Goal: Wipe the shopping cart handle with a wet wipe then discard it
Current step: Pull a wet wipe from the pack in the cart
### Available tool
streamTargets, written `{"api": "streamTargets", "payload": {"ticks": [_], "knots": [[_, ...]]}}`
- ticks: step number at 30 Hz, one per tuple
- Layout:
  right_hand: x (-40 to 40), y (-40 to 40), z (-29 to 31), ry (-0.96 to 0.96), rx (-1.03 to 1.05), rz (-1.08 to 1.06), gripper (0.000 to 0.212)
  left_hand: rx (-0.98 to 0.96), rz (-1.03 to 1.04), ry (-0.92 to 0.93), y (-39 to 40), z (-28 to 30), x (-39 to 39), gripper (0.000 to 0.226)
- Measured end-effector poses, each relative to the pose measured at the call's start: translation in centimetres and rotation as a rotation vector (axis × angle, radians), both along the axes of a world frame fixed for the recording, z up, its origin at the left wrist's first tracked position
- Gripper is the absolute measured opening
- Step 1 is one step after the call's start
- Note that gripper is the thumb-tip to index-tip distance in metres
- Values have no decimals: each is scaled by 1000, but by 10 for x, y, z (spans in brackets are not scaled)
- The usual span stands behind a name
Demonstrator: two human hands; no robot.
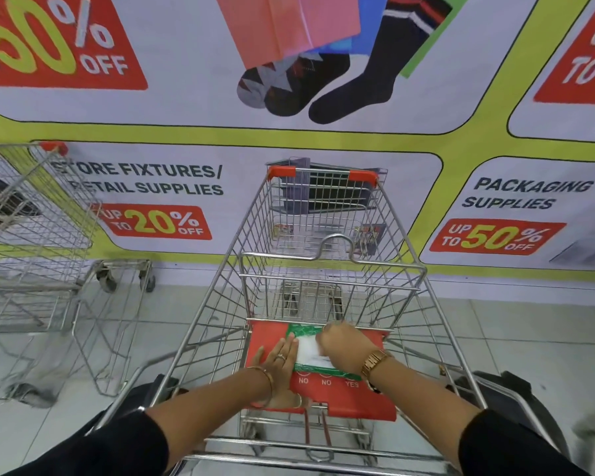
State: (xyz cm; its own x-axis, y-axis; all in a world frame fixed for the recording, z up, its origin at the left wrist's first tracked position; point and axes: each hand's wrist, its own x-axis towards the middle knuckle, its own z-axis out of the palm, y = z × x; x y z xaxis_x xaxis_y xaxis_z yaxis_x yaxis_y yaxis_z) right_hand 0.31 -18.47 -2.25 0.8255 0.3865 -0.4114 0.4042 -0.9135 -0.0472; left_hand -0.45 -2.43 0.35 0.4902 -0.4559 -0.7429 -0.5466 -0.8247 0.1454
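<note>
A green and white pack of wet wipes [315,364] lies on the red child-seat flap [364,403] of a wire shopping cart [327,255] in front of me. My left hand [279,360] rests flat with fingers together against the pack's left edge. My right hand [344,341] is over the pack's top, fingers pinched at the white opening [306,348]; I cannot tell whether a wipe is between them. The cart's handle [289,467] runs across the bottom edge of the view, mostly hidden by my forearms.
A second wire cart [31,235] stands at the left against the wall. A printed sale banner [323,139] covers the wall just beyond the cart's front. Dark cart wheels [505,400] and pale floor tiles [529,331] show on the right.
</note>
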Motion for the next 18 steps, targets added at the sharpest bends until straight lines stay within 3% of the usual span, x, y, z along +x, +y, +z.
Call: {"api": "streamTargets", "payload": {"ticks": [9,14,18], "knots": [[0,-2,0,68,61,-34,28,-8,41,15,1,0,0,90],[2,-7,4,61,162,-112,13,-1,48,15,1,-6,1,94],[0,-7,1,31,146,-112,28,-1,42,16,2,-8,2,94]]}}
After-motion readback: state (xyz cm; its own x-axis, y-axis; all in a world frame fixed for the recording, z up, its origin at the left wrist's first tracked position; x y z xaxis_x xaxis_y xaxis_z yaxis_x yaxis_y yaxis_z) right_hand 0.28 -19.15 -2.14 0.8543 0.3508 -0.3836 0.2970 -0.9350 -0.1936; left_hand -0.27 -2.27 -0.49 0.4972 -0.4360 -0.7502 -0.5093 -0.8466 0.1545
